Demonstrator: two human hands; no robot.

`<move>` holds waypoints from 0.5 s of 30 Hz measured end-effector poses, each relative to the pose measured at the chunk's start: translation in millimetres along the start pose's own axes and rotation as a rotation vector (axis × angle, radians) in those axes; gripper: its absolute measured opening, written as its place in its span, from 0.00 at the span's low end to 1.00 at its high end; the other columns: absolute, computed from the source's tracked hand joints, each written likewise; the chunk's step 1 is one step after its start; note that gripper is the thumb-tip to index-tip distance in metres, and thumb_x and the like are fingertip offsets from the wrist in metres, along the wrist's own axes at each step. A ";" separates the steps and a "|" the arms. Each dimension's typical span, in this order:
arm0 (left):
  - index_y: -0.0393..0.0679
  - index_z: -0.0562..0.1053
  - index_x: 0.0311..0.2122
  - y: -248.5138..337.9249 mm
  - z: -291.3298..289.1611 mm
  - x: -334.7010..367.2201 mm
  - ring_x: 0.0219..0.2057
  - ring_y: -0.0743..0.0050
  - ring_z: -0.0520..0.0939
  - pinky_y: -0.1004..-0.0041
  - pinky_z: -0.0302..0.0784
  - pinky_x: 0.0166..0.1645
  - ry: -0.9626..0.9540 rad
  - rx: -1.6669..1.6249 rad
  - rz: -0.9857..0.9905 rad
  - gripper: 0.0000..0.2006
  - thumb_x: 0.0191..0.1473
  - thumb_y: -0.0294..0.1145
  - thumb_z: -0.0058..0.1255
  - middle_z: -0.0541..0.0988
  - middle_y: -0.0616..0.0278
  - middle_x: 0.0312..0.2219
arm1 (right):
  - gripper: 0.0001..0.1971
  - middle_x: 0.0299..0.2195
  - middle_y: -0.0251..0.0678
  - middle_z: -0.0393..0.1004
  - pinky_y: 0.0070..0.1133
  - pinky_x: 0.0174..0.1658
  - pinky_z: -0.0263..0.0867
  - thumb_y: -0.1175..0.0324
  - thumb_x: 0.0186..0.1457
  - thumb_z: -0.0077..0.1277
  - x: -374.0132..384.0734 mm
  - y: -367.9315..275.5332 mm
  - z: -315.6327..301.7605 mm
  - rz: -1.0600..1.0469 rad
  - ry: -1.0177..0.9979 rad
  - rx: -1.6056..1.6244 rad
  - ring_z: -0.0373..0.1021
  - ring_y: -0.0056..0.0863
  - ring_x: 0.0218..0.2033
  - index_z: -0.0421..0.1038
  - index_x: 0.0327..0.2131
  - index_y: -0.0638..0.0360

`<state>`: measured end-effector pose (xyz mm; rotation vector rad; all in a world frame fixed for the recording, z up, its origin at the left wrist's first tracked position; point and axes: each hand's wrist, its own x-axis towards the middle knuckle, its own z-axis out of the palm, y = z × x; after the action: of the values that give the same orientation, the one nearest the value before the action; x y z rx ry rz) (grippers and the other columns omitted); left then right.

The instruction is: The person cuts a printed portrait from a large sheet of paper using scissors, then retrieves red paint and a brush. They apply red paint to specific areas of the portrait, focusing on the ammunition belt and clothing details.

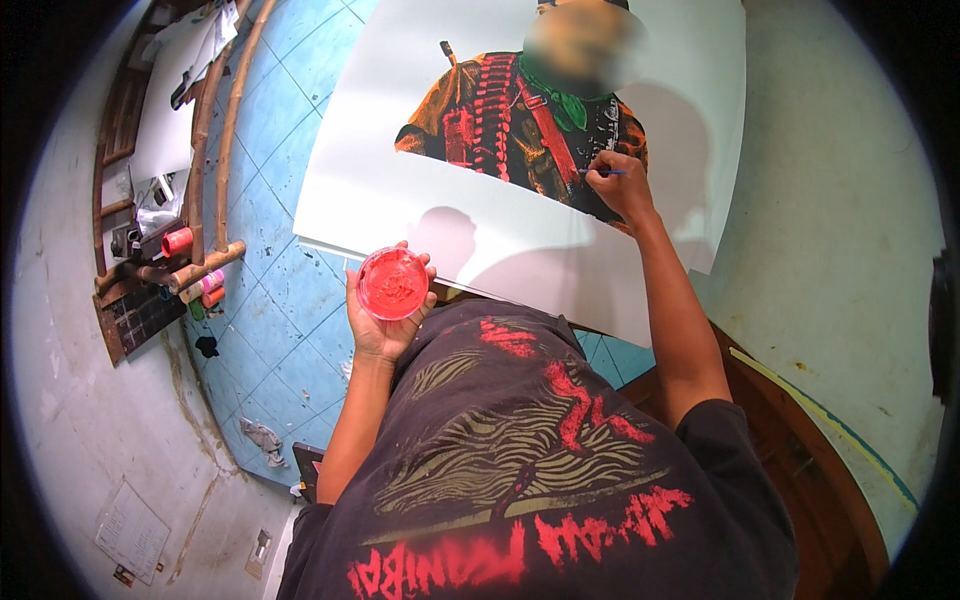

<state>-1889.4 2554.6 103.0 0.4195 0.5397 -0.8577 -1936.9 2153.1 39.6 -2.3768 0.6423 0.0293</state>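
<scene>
My left hand (pixel 384 338) is wrapped round a round tub of red paint (pixel 393 284), held level in front of my shirt, its thick red contents showing from above. In my right hand (pixel 622 186) is a thin paintbrush (pixel 611 172) with a blue handle, pinched between the fingers. Its tip is on or just over the lower right of a painted figure (pixel 510 125), near a red strap. The figure wears an orange and dark jacket, red bands and a green scarf. It is painted on a large white sheet (pixel 365 200).
At the left stands a bamboo rack (pixel 225 140) holding papers and small items, with a red container (pixel 177 242) on it. Blue floor tiles (pixel 280 310) lie below, with a crumpled rag (pixel 263 441) on them. A pale wall (pixel 830 180) rises on the right.
</scene>
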 end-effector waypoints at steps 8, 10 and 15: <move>0.41 0.57 0.62 -1.1 -1.1 -2.9 0.51 0.45 0.75 0.52 0.81 0.46 0.000 -0.008 0.006 0.40 0.58 0.66 0.34 0.69 0.40 0.53 | 0.05 0.25 0.39 0.79 0.24 0.32 0.69 0.69 0.45 0.55 4.7 1.5 1.6 -0.034 0.083 0.036 0.76 0.31 0.27 0.76 0.26 0.59; 0.41 0.57 0.63 -1.1 -0.9 -3.8 0.51 0.45 0.75 0.52 0.81 0.46 0.000 -0.003 0.007 0.40 0.58 0.67 0.33 0.68 0.40 0.53 | 0.05 0.25 0.39 0.79 0.24 0.32 0.69 0.69 0.45 0.55 3.8 -0.1 3.7 -0.025 0.084 0.075 0.76 0.31 0.27 0.76 0.26 0.59; 0.41 0.56 0.63 -1.4 -4.1 -5.6 0.51 0.45 0.75 0.51 0.81 0.46 -0.002 -0.010 0.013 0.40 0.58 0.67 0.33 0.68 0.40 0.53 | 0.05 0.25 0.41 0.79 0.25 0.32 0.69 0.69 0.46 0.55 -6.1 -0.5 4.7 0.008 0.010 -0.009 0.76 0.32 0.27 0.77 0.26 0.59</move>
<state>-1894.7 2559.4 102.9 0.4126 0.5385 -0.8425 -1941.3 2158.9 37.3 -2.3841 0.6577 0.0234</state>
